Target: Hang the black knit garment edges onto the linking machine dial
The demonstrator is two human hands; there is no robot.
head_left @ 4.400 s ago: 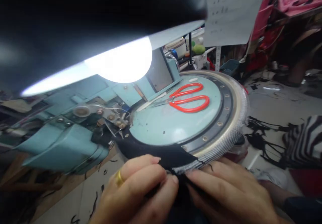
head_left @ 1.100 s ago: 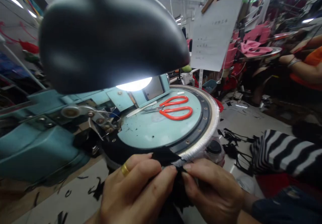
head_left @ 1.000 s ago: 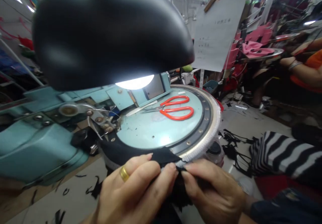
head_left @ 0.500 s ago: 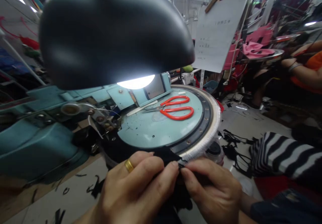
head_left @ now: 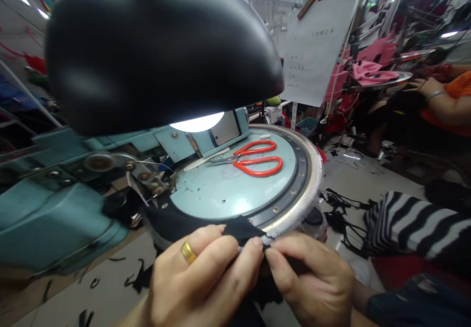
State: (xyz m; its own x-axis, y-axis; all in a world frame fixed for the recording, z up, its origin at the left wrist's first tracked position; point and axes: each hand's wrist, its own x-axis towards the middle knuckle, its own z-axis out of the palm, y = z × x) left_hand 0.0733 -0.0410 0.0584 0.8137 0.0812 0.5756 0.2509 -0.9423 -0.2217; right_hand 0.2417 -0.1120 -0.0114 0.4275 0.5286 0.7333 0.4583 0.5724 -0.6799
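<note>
Black fabric [head_left: 206, 226] lies along the near rim of a round machine dial, whose edge is a ring of fine metal points [head_left: 294, 219]. My left hand [head_left: 206, 273], with a gold ring on one finger, is closed on the fabric at that rim. Close beside it, my right hand [head_left: 309, 273] pinches the fabric's edge between thumb and forefinger. The fingertips of both hands almost meet at the points. More black fabric hangs below, partly hidden by my hands. On the green dial plate [head_left: 206, 194] rest scissors with red handles [head_left: 259, 166].
A black lamp [head_left: 162, 57] hangs low over the dial, lit underneath. The green machine body [head_left: 55, 219] stands at left. A paper sheet [head_left: 316, 52] hangs behind. Black scraps [head_left: 346, 219] litter the floor near striped fabric [head_left: 415, 224]. Another person's arm [head_left: 449, 104] shows at far right.
My hands stay almost in place at the rim, still holding the fabric. More fabric now shows flat along the dial's near edge. The other person's hands have shifted; the view has moved slightly.
</note>
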